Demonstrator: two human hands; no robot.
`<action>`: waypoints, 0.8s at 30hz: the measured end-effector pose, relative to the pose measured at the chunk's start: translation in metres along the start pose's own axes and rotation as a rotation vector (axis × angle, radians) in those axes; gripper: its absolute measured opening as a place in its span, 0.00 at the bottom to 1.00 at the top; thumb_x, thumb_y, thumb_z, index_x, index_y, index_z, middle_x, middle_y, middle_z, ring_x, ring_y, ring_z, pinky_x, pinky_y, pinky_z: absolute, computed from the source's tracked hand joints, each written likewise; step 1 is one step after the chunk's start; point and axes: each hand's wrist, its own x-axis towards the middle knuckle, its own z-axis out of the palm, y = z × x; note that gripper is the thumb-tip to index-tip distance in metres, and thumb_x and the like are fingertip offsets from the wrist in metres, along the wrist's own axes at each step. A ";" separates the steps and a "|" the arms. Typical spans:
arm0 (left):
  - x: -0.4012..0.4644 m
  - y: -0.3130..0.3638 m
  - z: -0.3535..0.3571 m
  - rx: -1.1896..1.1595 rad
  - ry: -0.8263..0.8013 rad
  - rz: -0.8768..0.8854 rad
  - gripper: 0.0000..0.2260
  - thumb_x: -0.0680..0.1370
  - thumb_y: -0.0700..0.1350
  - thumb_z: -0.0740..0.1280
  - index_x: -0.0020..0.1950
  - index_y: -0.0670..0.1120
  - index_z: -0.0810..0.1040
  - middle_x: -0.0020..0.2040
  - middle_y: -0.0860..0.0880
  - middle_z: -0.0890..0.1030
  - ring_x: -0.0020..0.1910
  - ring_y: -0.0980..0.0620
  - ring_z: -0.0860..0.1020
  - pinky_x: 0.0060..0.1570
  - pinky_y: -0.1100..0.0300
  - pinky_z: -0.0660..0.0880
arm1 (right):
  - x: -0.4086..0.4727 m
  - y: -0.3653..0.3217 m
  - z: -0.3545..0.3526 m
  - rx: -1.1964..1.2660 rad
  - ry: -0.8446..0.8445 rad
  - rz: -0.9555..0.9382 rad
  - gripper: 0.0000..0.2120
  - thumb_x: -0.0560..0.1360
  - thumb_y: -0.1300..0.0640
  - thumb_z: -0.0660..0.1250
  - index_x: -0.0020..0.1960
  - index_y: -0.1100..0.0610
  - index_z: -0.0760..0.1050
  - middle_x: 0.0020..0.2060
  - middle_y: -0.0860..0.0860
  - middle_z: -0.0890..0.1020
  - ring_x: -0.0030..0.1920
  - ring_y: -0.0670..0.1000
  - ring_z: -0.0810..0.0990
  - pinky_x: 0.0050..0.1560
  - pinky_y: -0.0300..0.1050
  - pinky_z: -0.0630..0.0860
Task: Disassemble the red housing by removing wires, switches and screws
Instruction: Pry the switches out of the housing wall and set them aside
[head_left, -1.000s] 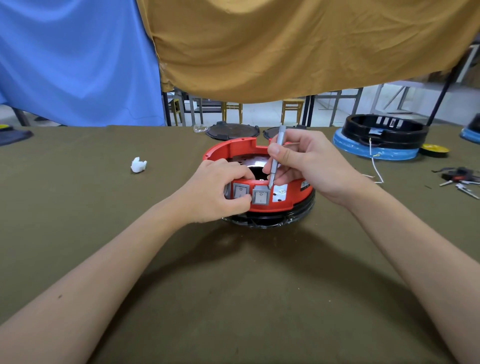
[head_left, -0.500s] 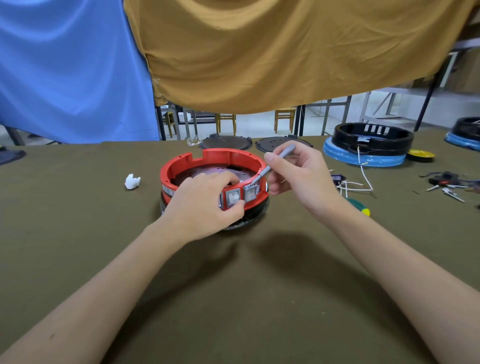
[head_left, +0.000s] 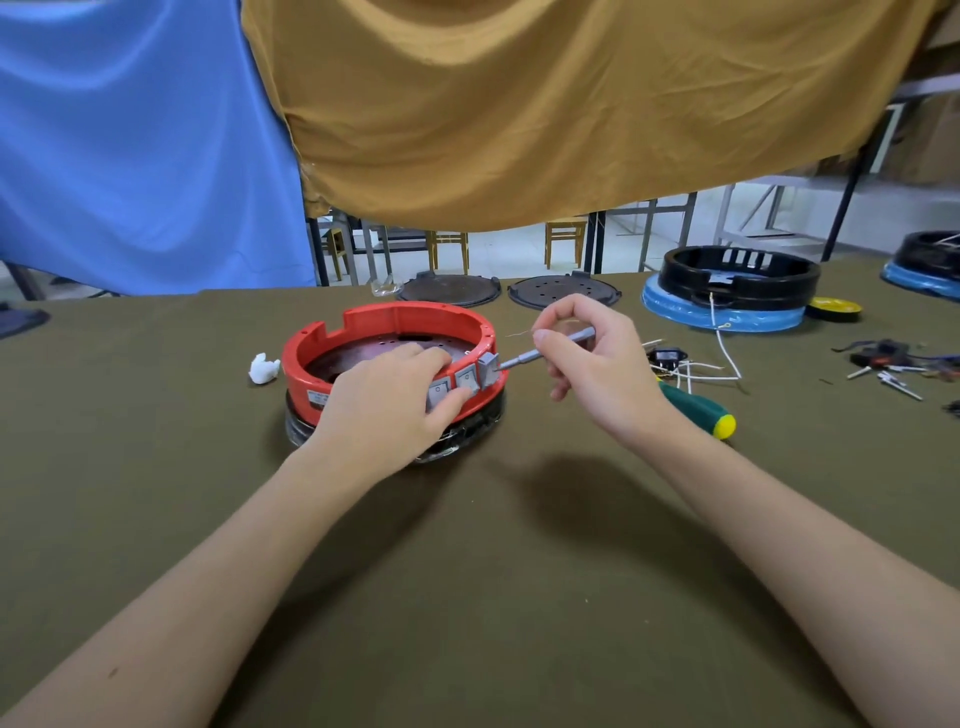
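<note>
The round red housing (head_left: 332, 349) stands on a black base in the middle of the olive-covered table. Three grey rocker switches (head_left: 467, 378) sit in its near right wall; the rightmost one sticks out, tilted. My left hand (head_left: 387, 402) grips the housing's near wall, fingers inside the rim and thumb under the switches. My right hand (head_left: 592, 358) pinches a thin grey metal tool (head_left: 545, 349) whose tip touches the tilted switch.
A green and yellow screwdriver (head_left: 698, 410) lies right of my right wrist, by loose white wires and a black socket (head_left: 670, 358). A black housing on a blue base (head_left: 732, 291), two dark discs (head_left: 563, 292), a white scrap (head_left: 263, 368) and small parts (head_left: 883, 364) also lie on the table.
The view shifted, so the housing now appears further left. My right hand swung the tool from upright to nearly level, and the rightmost switch now juts out of the wall.
</note>
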 end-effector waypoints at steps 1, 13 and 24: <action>0.000 -0.001 0.000 -0.011 0.004 0.004 0.18 0.79 0.59 0.61 0.65 0.52 0.76 0.54 0.54 0.79 0.53 0.52 0.78 0.46 0.56 0.75 | -0.001 0.000 0.001 -0.042 0.017 -0.012 0.04 0.77 0.61 0.65 0.45 0.55 0.78 0.28 0.50 0.74 0.30 0.47 0.74 0.29 0.41 0.76; -0.001 -0.006 -0.001 -0.044 -0.020 0.056 0.16 0.78 0.53 0.61 0.64 0.52 0.76 0.52 0.55 0.79 0.50 0.53 0.77 0.37 0.59 0.71 | -0.014 0.004 0.014 -0.337 -0.109 -0.158 0.07 0.80 0.59 0.64 0.48 0.57 0.81 0.35 0.41 0.79 0.36 0.41 0.76 0.40 0.38 0.72; 0.001 -0.007 -0.003 -0.034 -0.035 0.042 0.15 0.79 0.54 0.60 0.61 0.51 0.77 0.52 0.54 0.79 0.51 0.53 0.78 0.45 0.53 0.77 | -0.041 -0.001 0.042 -0.756 -0.251 -0.524 0.12 0.83 0.57 0.58 0.48 0.64 0.75 0.43 0.59 0.76 0.44 0.59 0.75 0.49 0.50 0.69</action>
